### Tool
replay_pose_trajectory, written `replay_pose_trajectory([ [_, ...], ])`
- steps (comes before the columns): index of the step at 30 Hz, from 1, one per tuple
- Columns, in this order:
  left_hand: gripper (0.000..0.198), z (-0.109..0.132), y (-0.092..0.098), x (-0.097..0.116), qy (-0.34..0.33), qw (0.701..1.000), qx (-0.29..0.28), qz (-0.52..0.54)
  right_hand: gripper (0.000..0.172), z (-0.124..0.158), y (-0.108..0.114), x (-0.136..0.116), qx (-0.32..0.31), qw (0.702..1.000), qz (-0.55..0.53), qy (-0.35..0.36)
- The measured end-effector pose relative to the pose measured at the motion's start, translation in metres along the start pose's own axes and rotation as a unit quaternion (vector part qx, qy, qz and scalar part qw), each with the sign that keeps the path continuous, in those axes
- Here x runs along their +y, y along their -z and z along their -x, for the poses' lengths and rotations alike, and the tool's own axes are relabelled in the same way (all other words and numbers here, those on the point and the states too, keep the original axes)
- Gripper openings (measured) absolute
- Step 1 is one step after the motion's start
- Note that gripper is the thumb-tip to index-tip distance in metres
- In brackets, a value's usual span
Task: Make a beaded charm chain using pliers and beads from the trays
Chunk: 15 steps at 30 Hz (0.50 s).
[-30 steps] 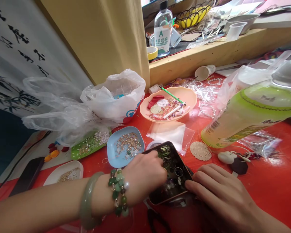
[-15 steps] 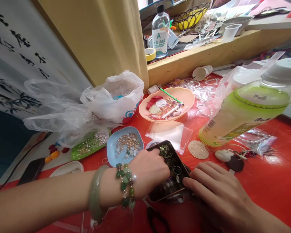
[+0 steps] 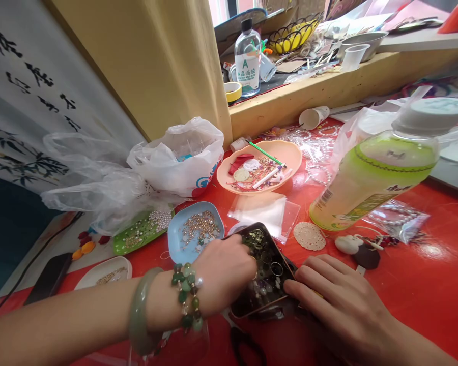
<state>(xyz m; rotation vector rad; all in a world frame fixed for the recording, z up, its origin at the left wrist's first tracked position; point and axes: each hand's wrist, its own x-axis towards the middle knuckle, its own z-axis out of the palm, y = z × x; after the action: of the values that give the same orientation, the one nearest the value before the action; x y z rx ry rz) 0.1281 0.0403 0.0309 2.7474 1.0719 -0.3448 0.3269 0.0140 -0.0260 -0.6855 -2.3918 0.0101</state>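
**Head view: dark tray of findings under both hands**

The dark tray point(image 3: 265, 269) lies on the red table point(image 3: 423, 284), its long axis running from near-left to far-right. The left hand point(image 3: 223, 272) covers its left edge, fingers curled into the contents; whether they pinch anything cannot be told. The right hand point(image 3: 339, 300) rests flat, fingertips touching the tray's right edge. A blue dish point(image 3: 195, 231) sits just left, a green bottle point(image 3: 377, 178) far right.

— What can you read from where you sit?

— A big green "A" on the clear bottle point(image 3: 247, 62) on the sill, with a line of Chinese under it, too small for me. Black brush characters run down the scroll point(image 3: 30, 86) at my left.

— And the green bottle point(image 3: 377, 178)?

— Barcode only; print's blurred.
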Motion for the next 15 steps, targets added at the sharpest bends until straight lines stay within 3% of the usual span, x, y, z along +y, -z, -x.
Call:
replay_pose_trajectory([
  [4,0.009,-0.001,-0.002,-0.001,0.019,0.999,0.026,-0.01,0.017,0.0,0.0,-0.001,0.002,1.0,0.002,0.001],
  [9,0.012,-0.002,-0.004,-0.004,0.031,0.999,0.041,-0.006,0.028,-0.006,0.005,-0.001,0.015,1.0,-0.01,0.001],
  [15,0.011,0.0,-0.002,-0.004,0.015,0.999,0.012,0.026,0.037,-0.012,0.008,0.0,0.015,1.0,-0.01,0.003],
])
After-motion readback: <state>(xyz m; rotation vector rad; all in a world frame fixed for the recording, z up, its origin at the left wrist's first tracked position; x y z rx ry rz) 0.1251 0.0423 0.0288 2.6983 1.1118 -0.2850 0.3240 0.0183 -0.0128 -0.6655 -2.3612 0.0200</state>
